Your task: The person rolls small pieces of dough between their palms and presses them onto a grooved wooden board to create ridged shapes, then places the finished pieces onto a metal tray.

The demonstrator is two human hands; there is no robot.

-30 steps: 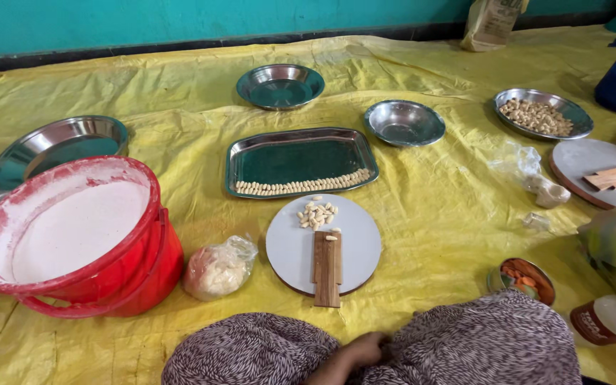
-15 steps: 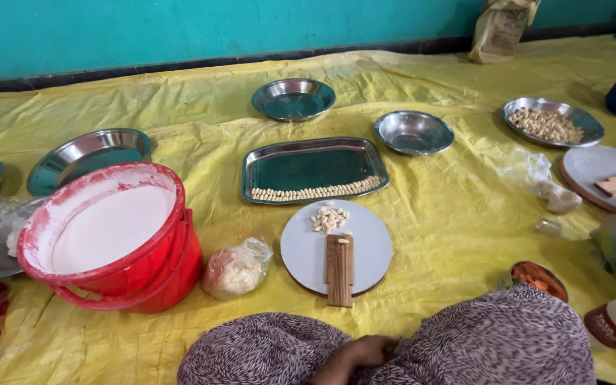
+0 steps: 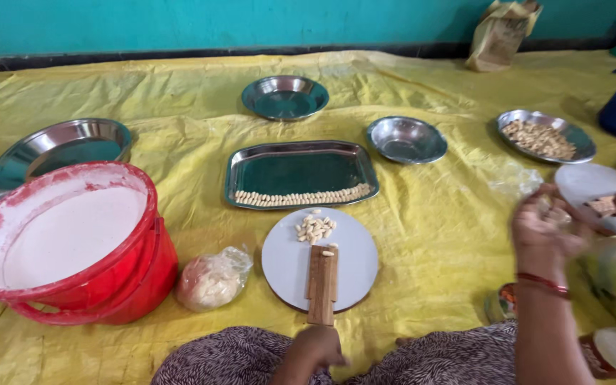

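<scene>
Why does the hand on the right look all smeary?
In the head view, the raised right hand is blurred as if moving, while the wooden board and rectangular steel tray are sharp; the round steel bowl shows soft glare, and the lighting is even.

Glossy steel tray [image 3: 301,173], ridged matt wooden board [image 3: 321,282], smooth red plastic bucket [image 3: 119,296], crinkled shiny yellow sheet [image 3: 436,235].

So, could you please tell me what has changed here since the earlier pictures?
The right hand has risen into view, lifted above the yellow sheet; whether it holds anything is unclear. The left hand has moved forward to the wooden board. Red bucket, round plate and tray stayed put.
</scene>
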